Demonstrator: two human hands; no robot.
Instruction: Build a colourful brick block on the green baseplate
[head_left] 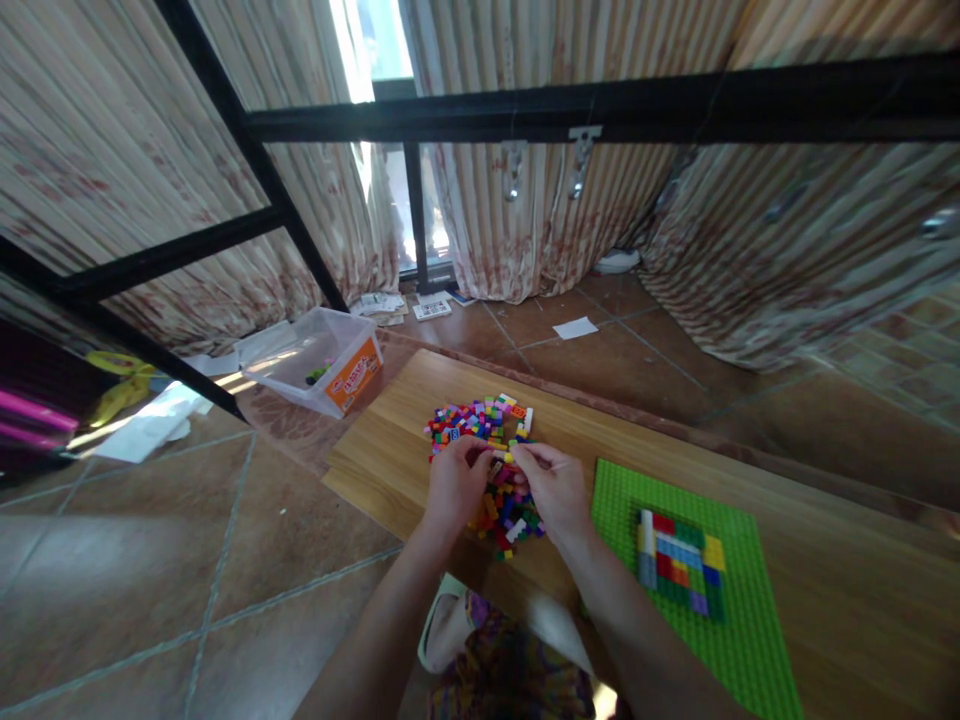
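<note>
Over a heap of small colourful toy bricks (480, 415), my two hands meet at their fingertips. My right hand (559, 490) is closed in a pinch on a small yellow toy brick (509, 457). My left hand (456, 485) pinches a small pale toy brick beside it, partly hidden by the fingers; whether the two pieces are joined I cannot tell. To the right of my hands lies a green baseplate (731, 535), bearing a flat, roughly square build of multicoloured bricks (679, 562). More loose bricks (514, 525) lie beneath and between my hands.
The heap and baseplate are on a wooden table (397, 420). On the floor past its far left corner stands a clear plastic box (300, 380) with an orange label and a few pieces inside. A black metal frame (465, 118) and striped curtains (495, 230) rise behind. Papers (575, 328) lie on the tiles.
</note>
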